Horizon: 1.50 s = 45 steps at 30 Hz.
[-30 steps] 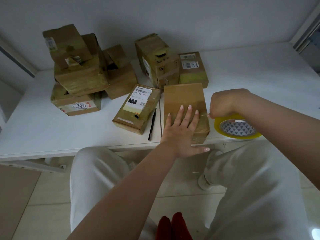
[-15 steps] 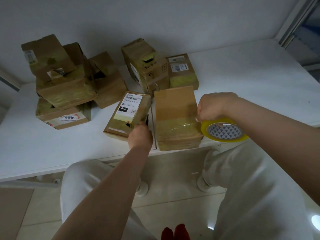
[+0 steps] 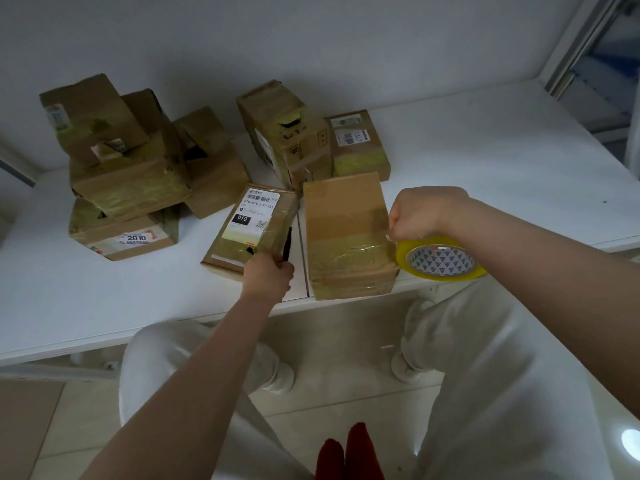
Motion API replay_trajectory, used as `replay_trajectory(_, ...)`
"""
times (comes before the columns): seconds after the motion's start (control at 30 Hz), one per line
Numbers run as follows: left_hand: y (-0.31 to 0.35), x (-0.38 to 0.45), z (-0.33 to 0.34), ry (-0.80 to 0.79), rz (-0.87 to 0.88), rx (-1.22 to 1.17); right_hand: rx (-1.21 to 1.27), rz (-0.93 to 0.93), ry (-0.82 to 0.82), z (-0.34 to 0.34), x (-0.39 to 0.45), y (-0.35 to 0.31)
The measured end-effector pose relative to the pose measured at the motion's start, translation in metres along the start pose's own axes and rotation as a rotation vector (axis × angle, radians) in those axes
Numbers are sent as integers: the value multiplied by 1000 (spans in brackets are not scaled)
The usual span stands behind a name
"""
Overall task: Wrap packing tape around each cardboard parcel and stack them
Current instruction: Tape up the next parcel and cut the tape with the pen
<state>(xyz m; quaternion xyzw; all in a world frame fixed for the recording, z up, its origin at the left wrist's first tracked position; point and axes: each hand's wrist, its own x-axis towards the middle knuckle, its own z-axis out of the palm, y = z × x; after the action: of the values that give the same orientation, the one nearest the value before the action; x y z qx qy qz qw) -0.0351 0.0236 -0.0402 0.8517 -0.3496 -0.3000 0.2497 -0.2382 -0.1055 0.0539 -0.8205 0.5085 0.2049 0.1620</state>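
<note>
A black pen (image 3: 286, 244) is gripped by the curled left hand (image 3: 268, 274) on the counter (image 3: 485, 161). The yellow tape roll (image 3: 440, 260) is held by the closed right hand (image 3: 420, 214); between both hands' fingers lies the partly taped parcel (image 3: 348, 233).

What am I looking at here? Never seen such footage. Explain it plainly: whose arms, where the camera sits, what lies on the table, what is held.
No machine: a person wears a camera on the head, looking down at their own arms and legs. On the white table lie taped cardboard parcels, some stacked at the back left. The right hand holds a yellow tape roll beside the front parcel, which has tape across it. The left hand has its fingers curled round a black pen, next to a labelled parcel.
</note>
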Motion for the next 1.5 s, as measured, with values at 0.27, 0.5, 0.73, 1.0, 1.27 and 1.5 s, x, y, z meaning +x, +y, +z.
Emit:
replay_trajectory(0.27, 28, -30, -29, 32, -2, -344, 49, 33, 40, 3, -8, 2)
replay_trajectory(0.5, 52, -39, -20, -366, 320, -135, 68, 48, 69, 7, -10, 5)
replay_trajectory(0.73, 92, -28, 10, -476, 344, 301, 75, 51, 115, 10, -9, 7)
replay_trajectory(1.0, 100, -23, 27, -464, 306, 459, 81, 28, 151, 10, -12, 7)
replay_trajectory(1.27, 92, -23, 28, -420, 345, 473, 405, 94, 46, 16, -15, 20)
replay_trajectory(1.5, 88, -29, 28, -341, 365, 447, 621, 166, 78, 10, -34, 54)
